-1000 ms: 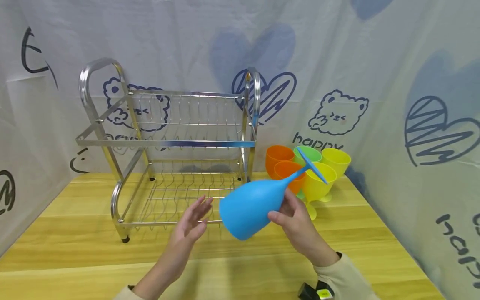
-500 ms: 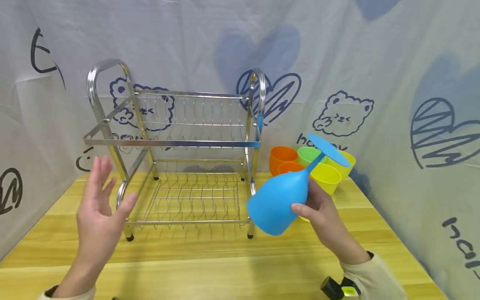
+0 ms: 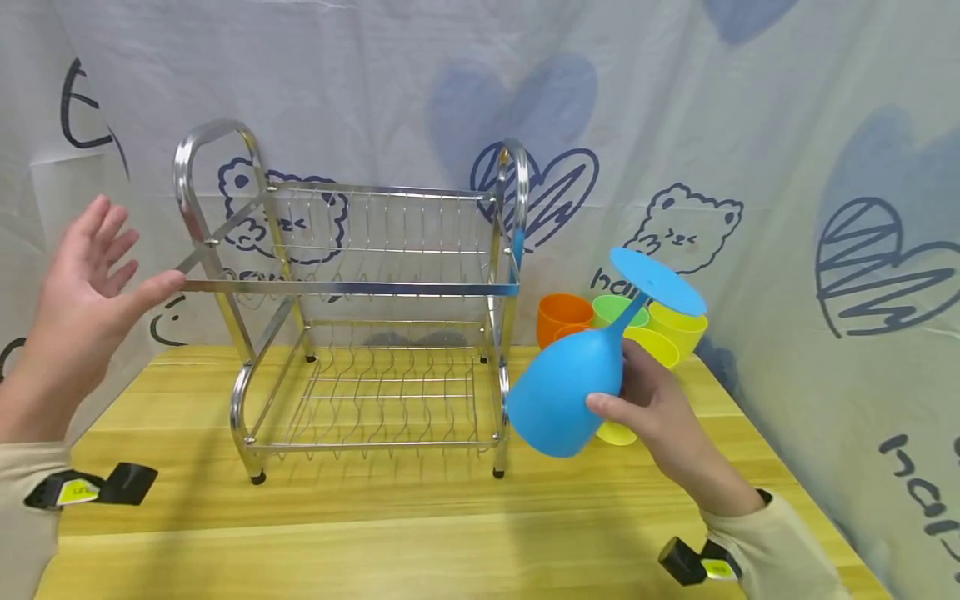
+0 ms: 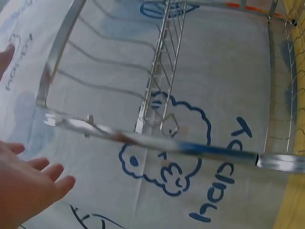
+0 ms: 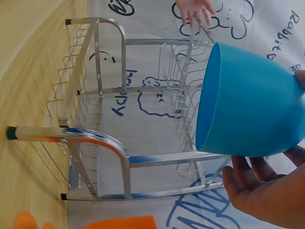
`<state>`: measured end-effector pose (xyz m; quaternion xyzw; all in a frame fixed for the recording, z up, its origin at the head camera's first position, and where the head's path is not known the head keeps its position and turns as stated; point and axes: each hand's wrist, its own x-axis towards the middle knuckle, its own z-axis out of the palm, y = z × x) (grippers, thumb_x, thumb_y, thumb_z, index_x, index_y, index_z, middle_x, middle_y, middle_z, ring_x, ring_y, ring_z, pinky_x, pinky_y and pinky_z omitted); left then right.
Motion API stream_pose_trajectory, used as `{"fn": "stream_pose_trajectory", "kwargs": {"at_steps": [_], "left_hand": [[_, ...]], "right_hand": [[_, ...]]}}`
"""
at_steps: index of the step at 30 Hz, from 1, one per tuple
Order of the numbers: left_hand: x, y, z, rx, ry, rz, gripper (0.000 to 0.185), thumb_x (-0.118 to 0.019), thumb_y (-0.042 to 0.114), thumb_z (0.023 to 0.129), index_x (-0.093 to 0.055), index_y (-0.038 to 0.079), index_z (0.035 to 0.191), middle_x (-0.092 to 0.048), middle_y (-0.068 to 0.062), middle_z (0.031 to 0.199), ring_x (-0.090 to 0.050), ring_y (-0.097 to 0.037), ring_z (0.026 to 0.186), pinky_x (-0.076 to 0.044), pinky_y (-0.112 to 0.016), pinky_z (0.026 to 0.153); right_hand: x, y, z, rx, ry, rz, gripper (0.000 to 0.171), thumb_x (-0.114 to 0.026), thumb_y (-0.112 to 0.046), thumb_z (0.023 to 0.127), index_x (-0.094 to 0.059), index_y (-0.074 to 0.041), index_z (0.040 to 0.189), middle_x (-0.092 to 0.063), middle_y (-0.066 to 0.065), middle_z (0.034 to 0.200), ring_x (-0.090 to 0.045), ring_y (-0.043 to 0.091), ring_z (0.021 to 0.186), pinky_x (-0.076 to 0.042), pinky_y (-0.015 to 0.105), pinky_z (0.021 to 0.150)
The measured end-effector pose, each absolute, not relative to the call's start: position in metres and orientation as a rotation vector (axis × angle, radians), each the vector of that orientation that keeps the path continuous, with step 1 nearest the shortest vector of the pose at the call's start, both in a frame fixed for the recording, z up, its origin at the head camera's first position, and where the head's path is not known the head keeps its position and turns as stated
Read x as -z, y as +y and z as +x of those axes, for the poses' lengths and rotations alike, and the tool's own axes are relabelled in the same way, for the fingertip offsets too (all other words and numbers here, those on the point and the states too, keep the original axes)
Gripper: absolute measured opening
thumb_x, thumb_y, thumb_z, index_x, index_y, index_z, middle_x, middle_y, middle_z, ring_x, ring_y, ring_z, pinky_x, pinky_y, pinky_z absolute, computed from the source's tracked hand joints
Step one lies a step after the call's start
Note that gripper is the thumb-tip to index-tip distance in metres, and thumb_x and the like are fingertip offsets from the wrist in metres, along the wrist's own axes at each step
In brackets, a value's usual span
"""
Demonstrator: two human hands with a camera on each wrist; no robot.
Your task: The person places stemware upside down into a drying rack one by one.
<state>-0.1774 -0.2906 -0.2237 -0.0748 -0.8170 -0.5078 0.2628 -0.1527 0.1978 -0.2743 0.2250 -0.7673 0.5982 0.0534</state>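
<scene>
Goblet: blue plastic goblet (image 3: 567, 394), tipped mouth-down; prob. light, slick. Grip bowl w/ your fingers.
Hands: right hand (image 3: 654, 406) grasping bowl; left hand (image 3: 82, 275) released, by rack (image 3: 352, 287).

We see the left hand (image 3: 78, 287) has swung from the lower middle of the head view up to the far left, fingers spread beside the rack's (image 3: 352, 287) upper rail. The right hand (image 3: 660, 408) has carried the blue goblet (image 3: 573, 387) rightward and tipped it, foot raised toward the upper right.
</scene>
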Motion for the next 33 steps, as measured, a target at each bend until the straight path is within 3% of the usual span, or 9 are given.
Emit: {"fn": "stream_pose_trajectory", "kwargs": {"at_steps": [8,12,17,25,33], "left_hand": [[0.224,-0.312,-0.205,1.508,-2.476,-0.301,0.093,-0.056,0.016,0.099,0.020,0.031,0.151,0.006,0.006,0.161,0.001,-0.023,0.146,-0.011,-0.028,0.116],[0.224,-0.313,-0.210,1.512,-2.478,-0.343,0.089,-0.056,0.012,0.098,0.012,0.028,0.154,-0.002,0.000,0.162,-0.010,-0.019,0.146,-0.021,-0.026,0.114],[0.219,-0.314,-0.215,1.576,-2.404,-0.401,0.085,-0.059,0.003,0.095,-0.004,0.024,0.157,-0.014,-0.008,0.160,-0.025,-0.016,0.140,-0.039,-0.012,0.098],[0.214,-0.319,-0.221,1.454,-2.534,-0.451,0.081,-0.057,0.003,0.096,-0.006,0.021,0.157,-0.018,-0.017,0.157,-0.031,-0.018,0.134,-0.043,-0.007,0.088],[0.214,-0.321,-0.223,1.548,-2.520,-0.445,0.087,-0.059,0.000,0.094,-0.003,0.023,0.157,-0.013,-0.018,0.158,-0.022,-0.023,0.142,-0.043,-0.006,0.087]], "right_hand": [[0.253,0.197,-0.153,-1.733,-2.352,0.664,0.063,-0.062,-0.006,0.089,-0.034,-0.003,0.146,-0.046,0.022,0.138,-0.052,0.041,0.116,-0.052,0.036,0.090],[0.241,0.196,-0.153,-1.702,-2.386,0.620,0.066,-0.064,-0.009,0.089,-0.031,-0.005,0.146,-0.044,0.022,0.140,-0.051,0.041,0.117,-0.049,0.048,0.093],[0.229,0.197,-0.151,-1.669,-2.419,0.595,0.065,-0.062,-0.010,0.090,-0.029,-0.002,0.145,-0.043,0.024,0.140,-0.050,0.042,0.119,-0.044,0.057,0.095],[0.206,0.196,-0.153,-1.593,-2.426,0.634,0.063,-0.063,-0.012,0.090,-0.033,-0.003,0.144,-0.044,0.022,0.141,-0.049,0.041,0.122,-0.043,0.057,0.097],[0.163,0.184,-0.160,-1.543,-2.453,0.718,0.062,-0.065,-0.016,0.090,-0.035,-0.003,0.144,-0.047,0.017,0.139,-0.050,0.036,0.122,-0.044,0.055,0.099]]}}
